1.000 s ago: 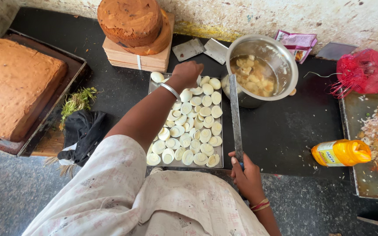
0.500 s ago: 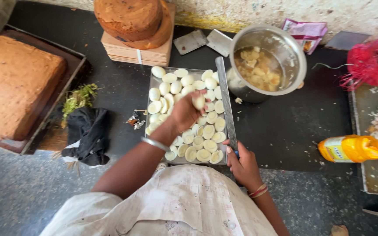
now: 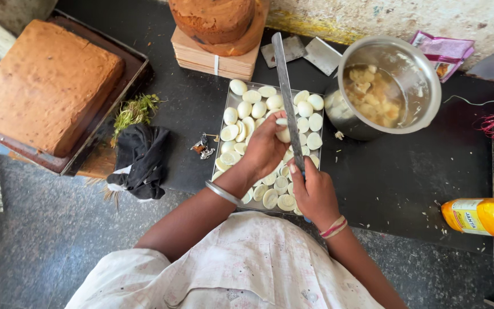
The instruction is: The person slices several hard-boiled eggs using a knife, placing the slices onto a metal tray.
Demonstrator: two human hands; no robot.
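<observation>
Eggs, boiled and peeled, fill a shallow steel tray (image 3: 228, 109) on the dark counter (image 3: 407, 171); most lie halved, a few whole ones sit along the far edge of the tray. One egg (image 3: 283, 135) is pinched between the fingertips of the left hand (image 3: 265, 150), above the middle of the tray. A plain metal bangle (image 3: 222, 193) circles that wrist. The right hand (image 3: 314, 191) is closed round the handle of a long knife (image 3: 286, 91) at the near edge of the tray; its blade runs away from the person across the tray and lies against the held egg. Red and white bands show on the right wrist.

Right of the tray, touching its corner, stands a steel pot (image 3: 424, 74) holding pale yellow pieces. Beyond the tray, a round brown cake (image 3: 212, 17) rests on a stack of boards. Left of the tray lie a small bunch of keys (image 3: 204, 147), a black cloth (image 3: 142, 155) and some green herbs (image 3: 135, 110). Further left, a square brown cake (image 3: 41, 86) sits in a dark pan. Well to the right of the tray, a yellow bottle (image 3: 484, 216) lies on its side.
</observation>
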